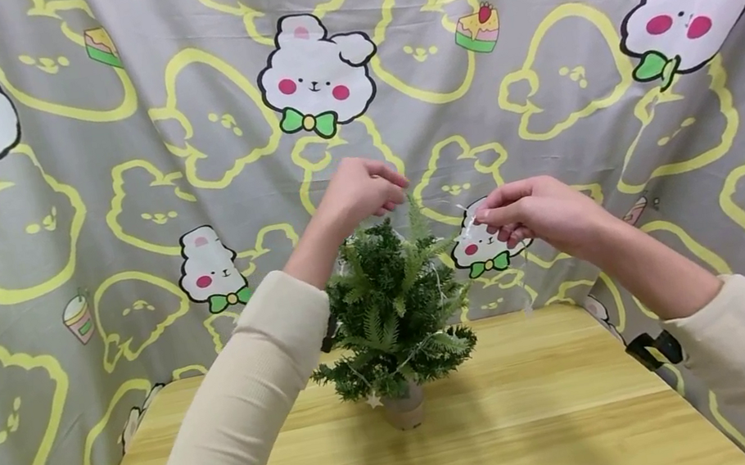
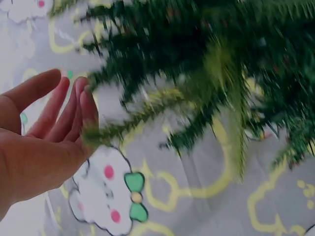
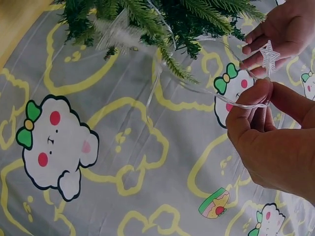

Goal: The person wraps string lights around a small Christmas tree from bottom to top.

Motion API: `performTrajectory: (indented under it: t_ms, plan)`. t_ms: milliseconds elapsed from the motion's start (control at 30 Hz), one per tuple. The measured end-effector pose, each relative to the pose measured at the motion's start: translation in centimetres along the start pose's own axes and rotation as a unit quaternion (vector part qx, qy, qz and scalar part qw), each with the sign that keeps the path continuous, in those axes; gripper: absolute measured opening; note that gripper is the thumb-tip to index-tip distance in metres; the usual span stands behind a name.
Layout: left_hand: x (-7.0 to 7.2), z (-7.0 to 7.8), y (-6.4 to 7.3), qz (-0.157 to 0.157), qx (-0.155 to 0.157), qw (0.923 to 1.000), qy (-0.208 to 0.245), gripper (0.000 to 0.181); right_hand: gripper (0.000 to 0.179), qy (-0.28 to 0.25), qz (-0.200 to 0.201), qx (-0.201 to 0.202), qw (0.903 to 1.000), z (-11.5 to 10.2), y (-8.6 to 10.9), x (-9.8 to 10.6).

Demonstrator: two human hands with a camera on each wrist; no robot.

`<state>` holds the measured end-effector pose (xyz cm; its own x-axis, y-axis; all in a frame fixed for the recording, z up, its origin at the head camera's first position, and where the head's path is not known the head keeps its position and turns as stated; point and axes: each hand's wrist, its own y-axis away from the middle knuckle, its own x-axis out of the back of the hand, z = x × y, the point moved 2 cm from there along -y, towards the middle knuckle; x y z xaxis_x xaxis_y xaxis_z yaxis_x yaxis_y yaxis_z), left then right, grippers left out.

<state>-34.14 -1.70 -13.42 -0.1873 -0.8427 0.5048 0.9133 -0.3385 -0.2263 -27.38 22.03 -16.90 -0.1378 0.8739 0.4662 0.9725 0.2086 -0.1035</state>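
Grey cloth (image 1: pixel 446 120) printed with cartoon animals hangs behind the wood-grain worktop (image 1: pixel 526 426). At the centre of the head frame, a small artificial tree (image 1: pixel 386 309) stands upright in its pot (image 1: pixel 406 411) on the worktop. Clear star string (image 3: pixel 241 104) lies among the branches and spans the air to the right-hand grip (image 1: pixel 530 215), right of centre.

Grip state: right-hand, thumb and finger pinched on the string beside a clear star (image 3: pixel 269 58); left-hand grip (image 1: pixel 368 187), fingers loosely bent beside the treetop, nothing seen held.

I take the step in hand to be laying the string on the upper branches. I should leave light slack, route the wire behind a firm sprig, and seat it before releasing the pinch. A hard pull could tip the tree or drag lower loops loose.

Limits: the tree's far side is hidden from the head view. Branches blur in the left wrist frame, so I cannot confirm fingertip contact. Thin wire fades against the cloth. A second star (image 3: pixel 118 32), upper left of the right wrist frame, is smeared. Both sleeves (image 1: pixel 228 432) run out of the head frame.
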Motion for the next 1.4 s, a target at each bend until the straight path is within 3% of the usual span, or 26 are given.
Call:
performTrajectory:
  t_ms: [200, 500, 633, 767, 967, 1100, 1233, 1400]
  plan:
    - [-2.1, 0.6, 0.0, -0.03, -0.015, 0.9975, -0.061, 0.021, 0.028, -0.01, 0.002, 0.003, 0.9999, 0.1, 0.1, 0.0]
    - [-2.7, 1.0, -0.2, -0.035, -0.028, 0.9944, -0.095, 0.01, 0.03, -0.013, 0.001, 0.007, 0.9999, 0.2, 0.1, 0.1]
    - [-2.2, 1.0, -0.5, 0.005, -0.029, 0.9946, -0.1, 0.007, 0.032, -0.009, -0.003, 0.008, 0.9999, 0.1, 0.1, 0.0]
    - [-1.1, 1.0, -0.8, 0.066, -0.042, 0.9915, -0.104, 0.008, 0.032, -0.002, -0.006, 0.005, 1.0, 0.1, 0.3, 0.0]
    - [1.9, 0.6, -1.0, 0.161, -0.063, 0.9746, -0.143, 0.007, 0.03, 0.015, -0.018, 0.007, 0.9997, 0.0, 0.6, -0.1]
    - [4.0, -0.2, -0.9, 0.207, -0.065, 0.9625, -0.163, 0.009, 0.028, 0.034, -0.041, 0.012, 0.9985, 0.1, 0.5, -0.3]
    - [5.6, -1.2, -0.4, 0.239, -0.04, 0.9565, -0.162, 0.008, 0.027, 0.049, -0.074, 0.013, 0.996, 0.1, 0.5, -0.6]
    - [6.9, -2.5, 0.3, 0.244, -0.015, 0.9552, -0.167, 0.007, 0.027, 0.054, -0.107, 0.02, 0.9926, -0.2, 0.6, -1.4]
